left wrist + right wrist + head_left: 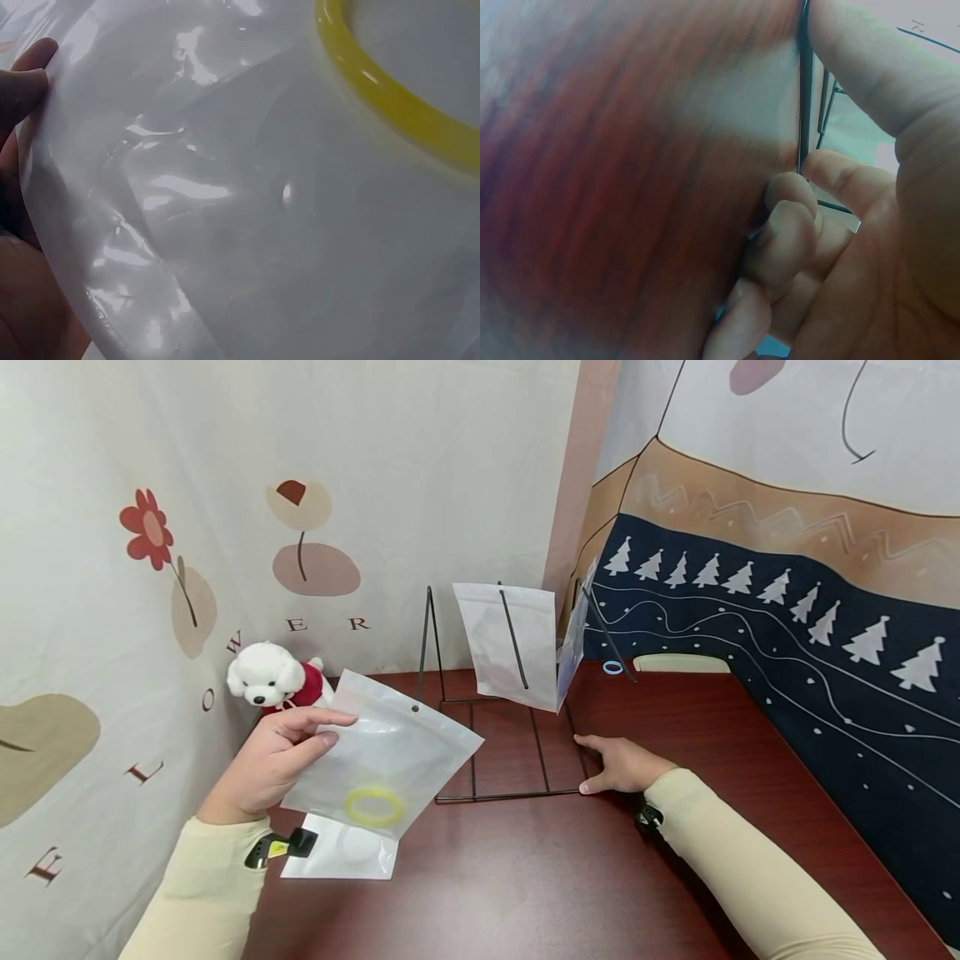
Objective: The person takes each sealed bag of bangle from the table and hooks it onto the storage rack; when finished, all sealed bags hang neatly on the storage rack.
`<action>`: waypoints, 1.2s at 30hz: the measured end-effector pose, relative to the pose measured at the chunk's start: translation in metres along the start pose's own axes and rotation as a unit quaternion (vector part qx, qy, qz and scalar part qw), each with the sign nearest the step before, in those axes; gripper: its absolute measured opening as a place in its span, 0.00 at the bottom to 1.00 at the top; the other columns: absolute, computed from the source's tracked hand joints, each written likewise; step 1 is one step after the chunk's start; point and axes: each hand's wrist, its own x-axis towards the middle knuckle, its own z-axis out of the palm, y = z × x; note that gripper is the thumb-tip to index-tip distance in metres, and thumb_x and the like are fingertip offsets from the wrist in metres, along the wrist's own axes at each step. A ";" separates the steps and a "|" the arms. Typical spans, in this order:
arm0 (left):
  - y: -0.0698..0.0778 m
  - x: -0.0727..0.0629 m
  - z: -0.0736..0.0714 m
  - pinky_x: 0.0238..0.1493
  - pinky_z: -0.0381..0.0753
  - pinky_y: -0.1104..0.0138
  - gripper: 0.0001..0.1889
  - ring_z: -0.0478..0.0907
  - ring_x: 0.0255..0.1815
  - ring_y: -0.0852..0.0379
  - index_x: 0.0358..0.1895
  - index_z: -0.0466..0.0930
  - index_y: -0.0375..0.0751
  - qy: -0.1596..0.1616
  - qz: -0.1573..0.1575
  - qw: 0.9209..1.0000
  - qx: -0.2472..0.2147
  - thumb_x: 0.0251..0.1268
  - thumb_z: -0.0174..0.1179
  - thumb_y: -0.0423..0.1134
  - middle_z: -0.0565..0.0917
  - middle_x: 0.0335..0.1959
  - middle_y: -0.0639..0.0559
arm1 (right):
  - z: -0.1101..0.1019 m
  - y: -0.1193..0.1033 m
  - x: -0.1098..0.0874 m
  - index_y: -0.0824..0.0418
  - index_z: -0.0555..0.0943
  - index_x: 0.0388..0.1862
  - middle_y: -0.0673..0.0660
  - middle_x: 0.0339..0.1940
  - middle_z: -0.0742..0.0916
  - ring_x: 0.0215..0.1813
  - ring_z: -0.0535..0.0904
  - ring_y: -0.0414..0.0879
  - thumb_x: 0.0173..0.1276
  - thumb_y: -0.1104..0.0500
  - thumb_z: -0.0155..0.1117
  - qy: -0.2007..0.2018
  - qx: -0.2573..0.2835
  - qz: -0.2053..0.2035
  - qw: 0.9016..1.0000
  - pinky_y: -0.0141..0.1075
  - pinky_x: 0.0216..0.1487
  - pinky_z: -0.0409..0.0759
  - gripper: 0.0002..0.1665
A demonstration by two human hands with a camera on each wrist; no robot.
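My left hand [279, 758] is clamped on one edge of a milky plastic bag [420, 756], thumb and forefinger on the face toward me — how the other fingers lie behind it I cannot tell. The bag is tilted, raised in front of me left of the black wire rack [510, 795], and a yellow ring [394, 109] shows in its lower part; a small hole sits near its top edge. Below it, partly covered from my view, a white bag [348, 858] lies on the red-brown table [525, 885]. My right hand [628, 764] grips the rack at its near right corner, the thumb on the front wire and the forefinger at the side wire. Two bags hang on the rack: a pale one [487, 647] with a black rod slanting over its front, and another [573, 647] just to its right, seen nearly edge-on. Past the rack's right side lies a small blue ring [612, 673] — and behind my left hand sits a white toy dog [264, 675] in red.
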 end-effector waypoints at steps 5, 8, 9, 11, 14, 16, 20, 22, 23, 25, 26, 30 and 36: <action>-0.002 0.003 0.002 0.34 0.78 0.71 0.19 0.79 0.30 0.60 0.54 0.90 0.40 0.000 0.005 1.000 -0.029 0.71 0.57 0.19 0.88 0.36 0.59 | 0.001 0.000 0.000 0.63 0.65 0.83 0.67 0.78 0.74 0.79 0.69 0.63 0.62 0.47 0.82 0.002 0.001 -0.002 1.000 0.58 0.77 0.70 0.56; -0.003 0.004 0.003 0.34 0.80 0.72 0.19 0.82 0.32 0.62 0.54 0.90 0.39 -0.002 0.006 0.999 -0.044 0.71 0.56 0.18 0.89 0.41 0.61 | 0.001 0.000 0.000 0.63 0.65 0.83 0.67 0.78 0.75 0.79 0.69 0.63 0.62 0.48 0.82 0.003 0.001 -0.004 1.000 0.58 0.77 0.71 0.56; -0.003 0.004 0.003 0.35 0.81 0.73 0.19 0.83 0.33 0.62 0.54 0.90 0.39 -0.003 0.005 0.999 -0.046 0.72 0.56 0.19 0.90 0.43 0.61 | 0.001 0.000 0.000 0.63 0.65 0.83 0.67 0.78 0.75 0.79 0.70 0.63 0.62 0.48 0.82 0.004 0.002 -0.004 1.000 0.58 0.77 0.71 0.56; -0.003 0.005 0.003 0.35 0.82 0.73 0.18 0.84 0.34 0.63 0.55 0.89 0.39 -0.005 0.001 0.999 -0.048 0.72 0.56 0.19 0.90 0.45 0.61 | 0.002 0.000 0.000 0.63 0.66 0.83 0.67 0.78 0.75 0.79 0.70 0.63 0.62 0.48 0.83 0.004 0.002 -0.005 1.000 0.58 0.77 0.71 0.56; -0.003 0.005 0.004 0.36 0.84 0.72 0.17 0.86 0.35 0.62 0.55 0.89 0.39 -0.006 -0.007 0.999 -0.042 0.73 0.57 0.20 0.90 0.45 0.61 | 0.002 0.001 0.000 0.63 0.66 0.82 0.67 0.78 0.75 0.78 0.70 0.63 0.62 0.49 0.83 0.005 0.003 -0.004 1.000 0.58 0.77 0.71 0.56; -0.003 0.006 0.004 0.35 0.85 0.72 0.17 0.86 0.35 0.61 0.56 0.89 0.39 -0.004 -0.013 0.999 -0.039 0.73 0.57 0.21 0.90 0.43 0.60 | 0.002 0.001 0.000 0.63 0.66 0.83 0.67 0.78 0.75 0.78 0.70 0.62 0.62 0.48 0.83 0.003 0.002 -0.002 1.000 0.58 0.77 0.71 0.56; -0.004 0.006 0.005 0.34 0.87 0.69 0.17 0.87 0.34 0.59 0.56 0.89 0.39 -0.001 -0.024 0.999 -0.042 0.74 0.57 0.22 0.90 0.39 0.56 | 0.000 0.000 0.000 0.62 0.65 0.83 0.67 0.78 0.75 0.78 0.70 0.62 0.62 0.48 0.83 0.000 0.002 0.002 1.000 0.58 0.77 0.71 0.56; -0.005 0.007 0.005 0.34 0.88 0.68 0.17 0.88 0.35 0.58 0.57 0.89 0.39 0.001 -0.030 0.998 -0.049 0.75 0.57 0.23 0.90 0.39 0.55 | -0.001 -0.001 0.000 0.62 0.65 0.83 0.67 0.78 0.75 0.78 0.70 0.63 0.61 0.48 0.83 -0.001 0.004 0.003 1.000 0.58 0.77 0.70 0.57; -0.005 0.007 0.006 0.34 0.89 0.67 0.17 0.88 0.35 0.58 0.57 0.89 0.40 0.002 -0.033 0.998 -0.053 0.75 0.57 0.23 0.90 0.39 0.55 | -0.001 -0.001 0.000 0.62 0.65 0.83 0.67 0.78 0.75 0.78 0.70 0.63 0.62 0.48 0.83 -0.002 0.005 0.003 1.000 0.58 0.77 0.70 0.57; -0.006 0.007 0.007 0.34 0.89 0.67 0.17 0.89 0.36 0.58 0.57 0.89 0.41 0.004 -0.037 0.997 -0.063 0.75 0.56 0.23 0.90 0.39 0.56 | -0.002 -0.002 0.000 0.62 0.65 0.83 0.67 0.78 0.74 0.78 0.70 0.63 0.62 0.47 0.83 -0.005 0.004 0.005 1.000 0.59 0.77 0.70 0.57; -0.006 0.007 0.007 0.34 0.90 0.66 0.17 0.89 0.36 0.58 0.57 0.89 0.41 0.005 -0.037 0.997 -0.069 0.75 0.56 0.23 0.91 0.40 0.56 | -0.002 -0.003 0.000 0.62 0.65 0.83 0.67 0.78 0.74 0.78 0.69 0.63 0.62 0.47 0.83 -0.005 0.005 0.006 1.000 0.59 0.77 0.70 0.57; -0.009 0.008 0.010 0.35 0.89 0.68 0.18 0.89 0.38 0.59 0.57 0.89 0.40 0.009 -0.032 0.995 -0.092 0.75 0.55 0.22 0.91 0.42 0.57 | -0.002 -0.004 0.000 0.62 0.65 0.83 0.67 0.79 0.74 0.78 0.69 0.63 0.61 0.47 0.83 -0.010 0.006 0.010 1.000 0.59 0.77 0.70 0.57; -0.012 0.008 0.013 0.35 0.88 0.69 0.19 0.88 0.37 0.60 0.58 0.89 0.40 0.013 -0.024 0.994 -0.106 0.75 0.55 0.21 0.91 0.42 0.57 | -0.002 -0.005 0.000 0.62 0.65 0.83 0.67 0.78 0.74 0.78 0.70 0.63 0.61 0.47 0.83 -0.009 0.008 0.010 1.000 0.59 0.77 0.70 0.57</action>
